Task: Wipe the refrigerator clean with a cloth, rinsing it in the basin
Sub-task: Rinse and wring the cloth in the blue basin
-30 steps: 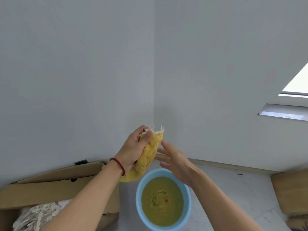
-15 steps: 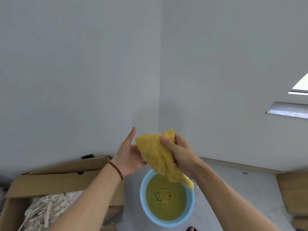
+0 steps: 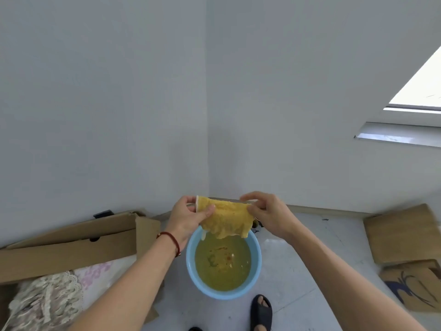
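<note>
A yellow cloth (image 3: 226,218) hangs spread out between both hands, above the far rim of a light blue basin (image 3: 256,261) that stands on the floor and holds murky yellow-green water. My left hand (image 3: 188,217), with a red cord on its wrist, pinches the cloth's left top corner. The right top corner is pinched by my right hand (image 3: 267,215). The cloth's lower edge dangles just over the water. No refrigerator is in view.
An open cardboard box (image 3: 71,242) with lace and printed fabric inside lies at the left of the basin. Flattened cardboard (image 3: 403,235) lies at the right by the wall. My sandalled foot (image 3: 261,309) stands just before the basin. White walls meet in a corner behind.
The cloth was bunched in my left hand, then my right hand took hold too. Now both hands have drawn apart and spread it open over the basin.
</note>
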### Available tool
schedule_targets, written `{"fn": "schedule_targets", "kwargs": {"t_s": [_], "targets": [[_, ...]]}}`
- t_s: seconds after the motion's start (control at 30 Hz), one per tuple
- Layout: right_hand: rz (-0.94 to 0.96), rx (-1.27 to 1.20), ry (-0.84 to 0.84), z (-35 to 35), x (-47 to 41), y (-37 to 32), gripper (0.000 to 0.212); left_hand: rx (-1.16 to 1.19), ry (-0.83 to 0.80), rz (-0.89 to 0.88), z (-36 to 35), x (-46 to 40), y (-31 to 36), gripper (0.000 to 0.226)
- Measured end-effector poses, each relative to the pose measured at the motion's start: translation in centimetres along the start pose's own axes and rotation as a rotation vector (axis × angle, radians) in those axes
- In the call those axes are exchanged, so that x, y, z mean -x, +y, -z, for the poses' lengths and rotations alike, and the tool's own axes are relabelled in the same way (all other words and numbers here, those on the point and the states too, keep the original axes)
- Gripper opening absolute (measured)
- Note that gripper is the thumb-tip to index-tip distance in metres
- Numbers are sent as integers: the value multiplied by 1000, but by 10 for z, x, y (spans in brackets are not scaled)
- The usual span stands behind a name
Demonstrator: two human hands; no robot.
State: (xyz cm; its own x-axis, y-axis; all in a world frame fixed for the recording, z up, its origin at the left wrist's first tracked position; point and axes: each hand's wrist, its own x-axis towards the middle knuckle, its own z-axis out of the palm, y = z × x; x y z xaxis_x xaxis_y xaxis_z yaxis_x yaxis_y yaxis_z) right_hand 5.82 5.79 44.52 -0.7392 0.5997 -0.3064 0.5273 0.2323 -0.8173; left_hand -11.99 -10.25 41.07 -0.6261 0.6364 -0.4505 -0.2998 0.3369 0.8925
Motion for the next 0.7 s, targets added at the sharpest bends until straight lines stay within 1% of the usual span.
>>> {"fn": "schedule_targets", "kwargs": {"t_s": [0.03, 0.1, 0.13, 0.17, 0.23, 0.27, 0.33, 0.37, 0.4, 0.43, 0.47, 0.5, 0.53, 0.57, 0.6, 0.63, 0.67, 0.7], "targets": [[-9, 47, 24, 1, 1, 8, 28, -25, -14, -9, -6, -2, -7, 64], [-26, 59, 58, 5, 3, 22, 22, -73, -62, -61, -15, -1, -17, 67], [-27, 73, 67, 8, 4, 34, 20, -143, -93, -89, -22, -2, -23, 69], [-25, 99, 67, 11, 5, 42, 21, -276, -112, -144, -29, -2, -25, 67], [-28, 171, 27, 13, 6, 64, 27, -550, -82, -251, -47, -1, -31, 49], [-14, 223, -4, 13, 6, 74, 29, -623, -29, -286, -57, 1, -34, 37], [10, 300, -36, 17, 3, 98, 24, -683, 55, -287, -78, -1, -44, 17], [18, 295, -26, 23, 3, 107, 20, -674, 65, -288, -86, -2, -47, 11], [13, 213, 1, 32, 4, 116, 18, -642, 49, -289, -93, -6, -50, 10], [-10, 22, 36, 41, 6, 124, 18, -517, -1, -241, -100, -11, -50, 14], [-51, -234, 40, 51, 3, 139, 22, -294, -70, -142, -112, -21, -53, 22], [-103, -486, 6, 54, 5, 144, 31, -89, -157, -19, -114, -27, -57, 33], [-178, -648, -64, 51, 2, 156, 41, 63, -242, 117, -124, -36, -63, 45], [-276, -742, -136, 44, -5, 183, 48, 110, -297, 261, -141, -49, -85, 52], [-371, -818, -177, 33, -10, 207, 51, 144, -338, 386, -157, -59, -105, 53], [-449, -868, -189, 23, -10, 222, 51, 151, -355, 479, -165, -60, -122, 48], [-510, -898, -188, 13, -19, 249, 49, 177, -337, 548, -179, -71, -148, 40], [-541, -892, -170, 5, -24, 273, 47, 126, -298, 570, -189, -81, -175, 38]]}}
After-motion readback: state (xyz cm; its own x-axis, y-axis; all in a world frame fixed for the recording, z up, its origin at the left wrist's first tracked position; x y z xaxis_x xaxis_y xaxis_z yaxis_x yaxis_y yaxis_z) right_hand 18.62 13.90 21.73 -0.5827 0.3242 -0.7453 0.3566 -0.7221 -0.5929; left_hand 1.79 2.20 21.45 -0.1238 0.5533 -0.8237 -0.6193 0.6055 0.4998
